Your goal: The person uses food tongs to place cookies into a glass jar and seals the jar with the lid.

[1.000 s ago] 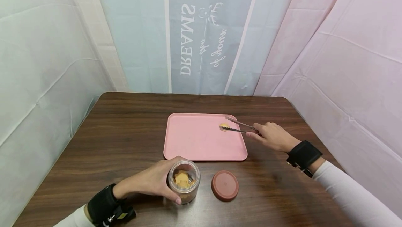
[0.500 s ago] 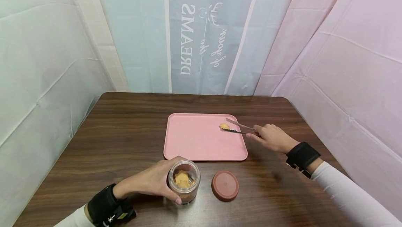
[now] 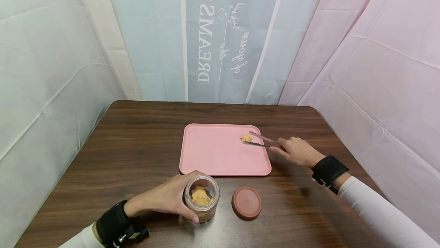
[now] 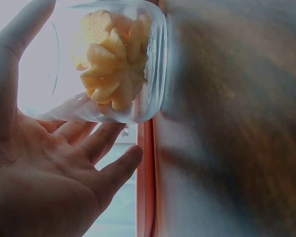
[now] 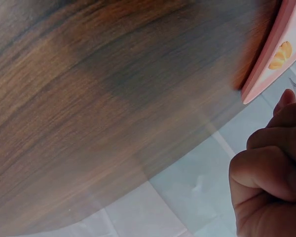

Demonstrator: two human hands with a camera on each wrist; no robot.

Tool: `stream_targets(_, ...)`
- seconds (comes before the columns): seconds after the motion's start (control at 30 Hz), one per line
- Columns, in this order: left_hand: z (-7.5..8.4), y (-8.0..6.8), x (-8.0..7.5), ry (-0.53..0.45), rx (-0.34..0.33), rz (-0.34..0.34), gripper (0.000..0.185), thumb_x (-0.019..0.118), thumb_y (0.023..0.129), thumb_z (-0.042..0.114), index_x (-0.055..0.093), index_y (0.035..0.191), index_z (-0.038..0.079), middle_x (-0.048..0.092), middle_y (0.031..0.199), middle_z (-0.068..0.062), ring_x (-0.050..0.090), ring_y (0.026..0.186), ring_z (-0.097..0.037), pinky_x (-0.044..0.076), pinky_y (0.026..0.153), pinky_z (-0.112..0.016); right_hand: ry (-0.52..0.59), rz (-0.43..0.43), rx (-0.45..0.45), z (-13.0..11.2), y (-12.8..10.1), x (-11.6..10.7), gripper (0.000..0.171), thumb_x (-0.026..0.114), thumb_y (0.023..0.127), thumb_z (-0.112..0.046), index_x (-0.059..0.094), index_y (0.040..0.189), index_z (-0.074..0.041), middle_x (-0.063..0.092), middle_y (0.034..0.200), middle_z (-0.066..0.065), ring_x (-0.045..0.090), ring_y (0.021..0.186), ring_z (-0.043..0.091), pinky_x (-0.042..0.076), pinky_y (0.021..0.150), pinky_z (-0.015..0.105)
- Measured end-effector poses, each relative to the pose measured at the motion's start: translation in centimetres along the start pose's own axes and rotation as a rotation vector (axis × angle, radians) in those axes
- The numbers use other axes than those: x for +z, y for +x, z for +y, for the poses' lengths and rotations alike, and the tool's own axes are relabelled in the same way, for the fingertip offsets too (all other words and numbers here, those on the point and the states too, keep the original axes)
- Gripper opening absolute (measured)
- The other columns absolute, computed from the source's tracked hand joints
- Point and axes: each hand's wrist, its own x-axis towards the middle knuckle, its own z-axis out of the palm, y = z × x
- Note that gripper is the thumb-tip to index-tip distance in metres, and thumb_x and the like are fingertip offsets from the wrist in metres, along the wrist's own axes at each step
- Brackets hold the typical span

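Observation:
My left hand (image 3: 172,196) grips a clear jar (image 3: 202,214) standing uncapped on the table, thumb on its near side. Several golden swirl-shaped cookies (image 4: 111,69) lie inside it in the left wrist view. With my right hand (image 3: 298,151) I hold metal tongs (image 3: 266,138) over the right end of a pink tray (image 3: 220,152); their arms are spread apart. One cookie (image 3: 245,138) sits on the tray by the tong tips, and it shows again in the right wrist view as a yellow cookie (image 5: 280,55). Curled fingers hide most of the tongs there.
A reddish-brown lid (image 3: 246,202) lies on the dark wooden table (image 3: 137,141), right of the jar and in front of the tray. Pale cloth hangings (image 3: 230,38) enclose the table at the back and both sides.
The tongs have drawn back slightly toward the right and nearer, leaving the cookie on the tray more in view. My left hand and the jar have stayed put.

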Motion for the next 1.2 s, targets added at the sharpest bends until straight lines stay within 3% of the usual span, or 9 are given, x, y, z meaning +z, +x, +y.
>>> stream_targets(1.2,0.0,0.0,0.1,-0.003,-0.001,-0.001,0.083,0.097,0.075,0.041,0.055,0.141,0.014,0.071,0.133,-0.005,0.068,0.122,-0.019,0.053,0.105,-0.03,0.015,-0.052,0.048,1.0,1.8,1.9,0.044,0.057,0.107,-0.052,0.061,0.09,-0.012,0.042,0.064,-0.006,0.043,0.053,0.011,0.033,0.051,0.028)
